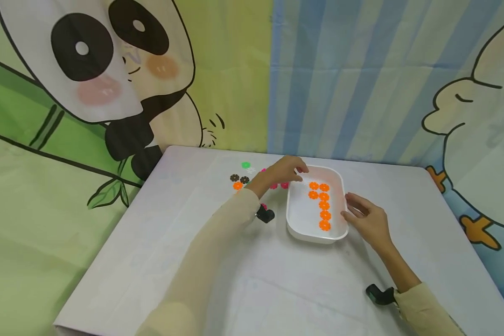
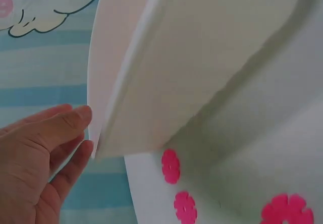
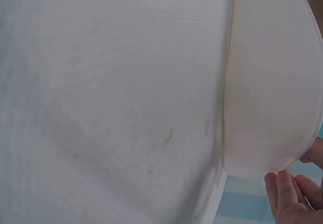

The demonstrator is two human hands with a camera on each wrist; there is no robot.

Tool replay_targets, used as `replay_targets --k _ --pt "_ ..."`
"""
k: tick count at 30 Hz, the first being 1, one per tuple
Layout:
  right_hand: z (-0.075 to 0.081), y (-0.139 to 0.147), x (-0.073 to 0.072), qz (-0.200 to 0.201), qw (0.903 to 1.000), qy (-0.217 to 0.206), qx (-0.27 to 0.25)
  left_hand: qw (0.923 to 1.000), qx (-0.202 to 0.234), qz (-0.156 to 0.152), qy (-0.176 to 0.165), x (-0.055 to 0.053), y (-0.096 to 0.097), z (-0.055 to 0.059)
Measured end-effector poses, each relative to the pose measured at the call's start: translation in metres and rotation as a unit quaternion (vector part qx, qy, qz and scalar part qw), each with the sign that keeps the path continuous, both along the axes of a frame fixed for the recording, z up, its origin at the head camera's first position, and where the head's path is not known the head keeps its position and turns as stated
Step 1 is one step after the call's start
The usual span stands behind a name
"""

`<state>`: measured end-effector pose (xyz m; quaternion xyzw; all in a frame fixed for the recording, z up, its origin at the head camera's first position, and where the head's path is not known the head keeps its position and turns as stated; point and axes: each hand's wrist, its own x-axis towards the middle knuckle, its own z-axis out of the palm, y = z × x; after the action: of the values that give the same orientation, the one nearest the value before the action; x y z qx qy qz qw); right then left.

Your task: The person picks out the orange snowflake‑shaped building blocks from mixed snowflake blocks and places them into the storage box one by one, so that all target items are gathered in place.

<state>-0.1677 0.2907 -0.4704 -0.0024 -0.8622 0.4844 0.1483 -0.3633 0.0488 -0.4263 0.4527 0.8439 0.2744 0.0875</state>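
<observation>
A white tray [image 1: 300, 219] with rounded corners stands on the table, holding several orange flower-shaped pieces [image 1: 324, 205]. My left hand [image 1: 283, 170] is over the tray's far left corner, thumb and fingers apart. In the left wrist view, the fingertips of that hand [image 2: 48, 148] come right up to the rim. At the right side, my right hand [image 1: 368, 221] pinches the rim, thumb on its upper edge. The right wrist view shows the fingers [image 3: 285, 193] against the tray's outer wall [image 3: 272, 82].
Left of the tray lie loose flower-shaped pieces: a green one [image 1: 246, 165], dark ones [image 1: 234, 178], an orange one [image 1: 237, 185] and pink ones [image 2: 170, 166], partly behind the left forearm. A printed curtain [image 1: 344, 93] hangs behind the white table [image 1: 277, 289].
</observation>
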Motion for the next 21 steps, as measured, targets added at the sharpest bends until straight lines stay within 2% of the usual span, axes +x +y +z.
replay_targets --k 4,7,10,14,21 --pt "0.0 0.0 0.001 0.001 1.0 -0.001 0.004 0.9989 0.042 0.019 0.003 -0.007 -0.033 0.005" --pt "0.001 0.0 0.001 0.001 1.0 -0.001 0.006 0.9978 0.049 0.045 0.005 -0.012 -0.061 0.006" --pt "0.0 0.0 0.001 0.0 1.0 -0.004 0.007 0.9971 0.024 0.072 0.006 -0.015 -0.088 0.003" --pt "0.0 0.001 0.001 -0.002 0.9999 -0.007 0.009 0.9944 -0.032 0.101 -0.001 -0.017 -0.121 -0.006" --pt "0.003 0.0 0.001 0.005 0.9999 -0.009 -0.002 0.9883 -0.086 0.124 -0.017 -0.011 -0.162 -0.021"
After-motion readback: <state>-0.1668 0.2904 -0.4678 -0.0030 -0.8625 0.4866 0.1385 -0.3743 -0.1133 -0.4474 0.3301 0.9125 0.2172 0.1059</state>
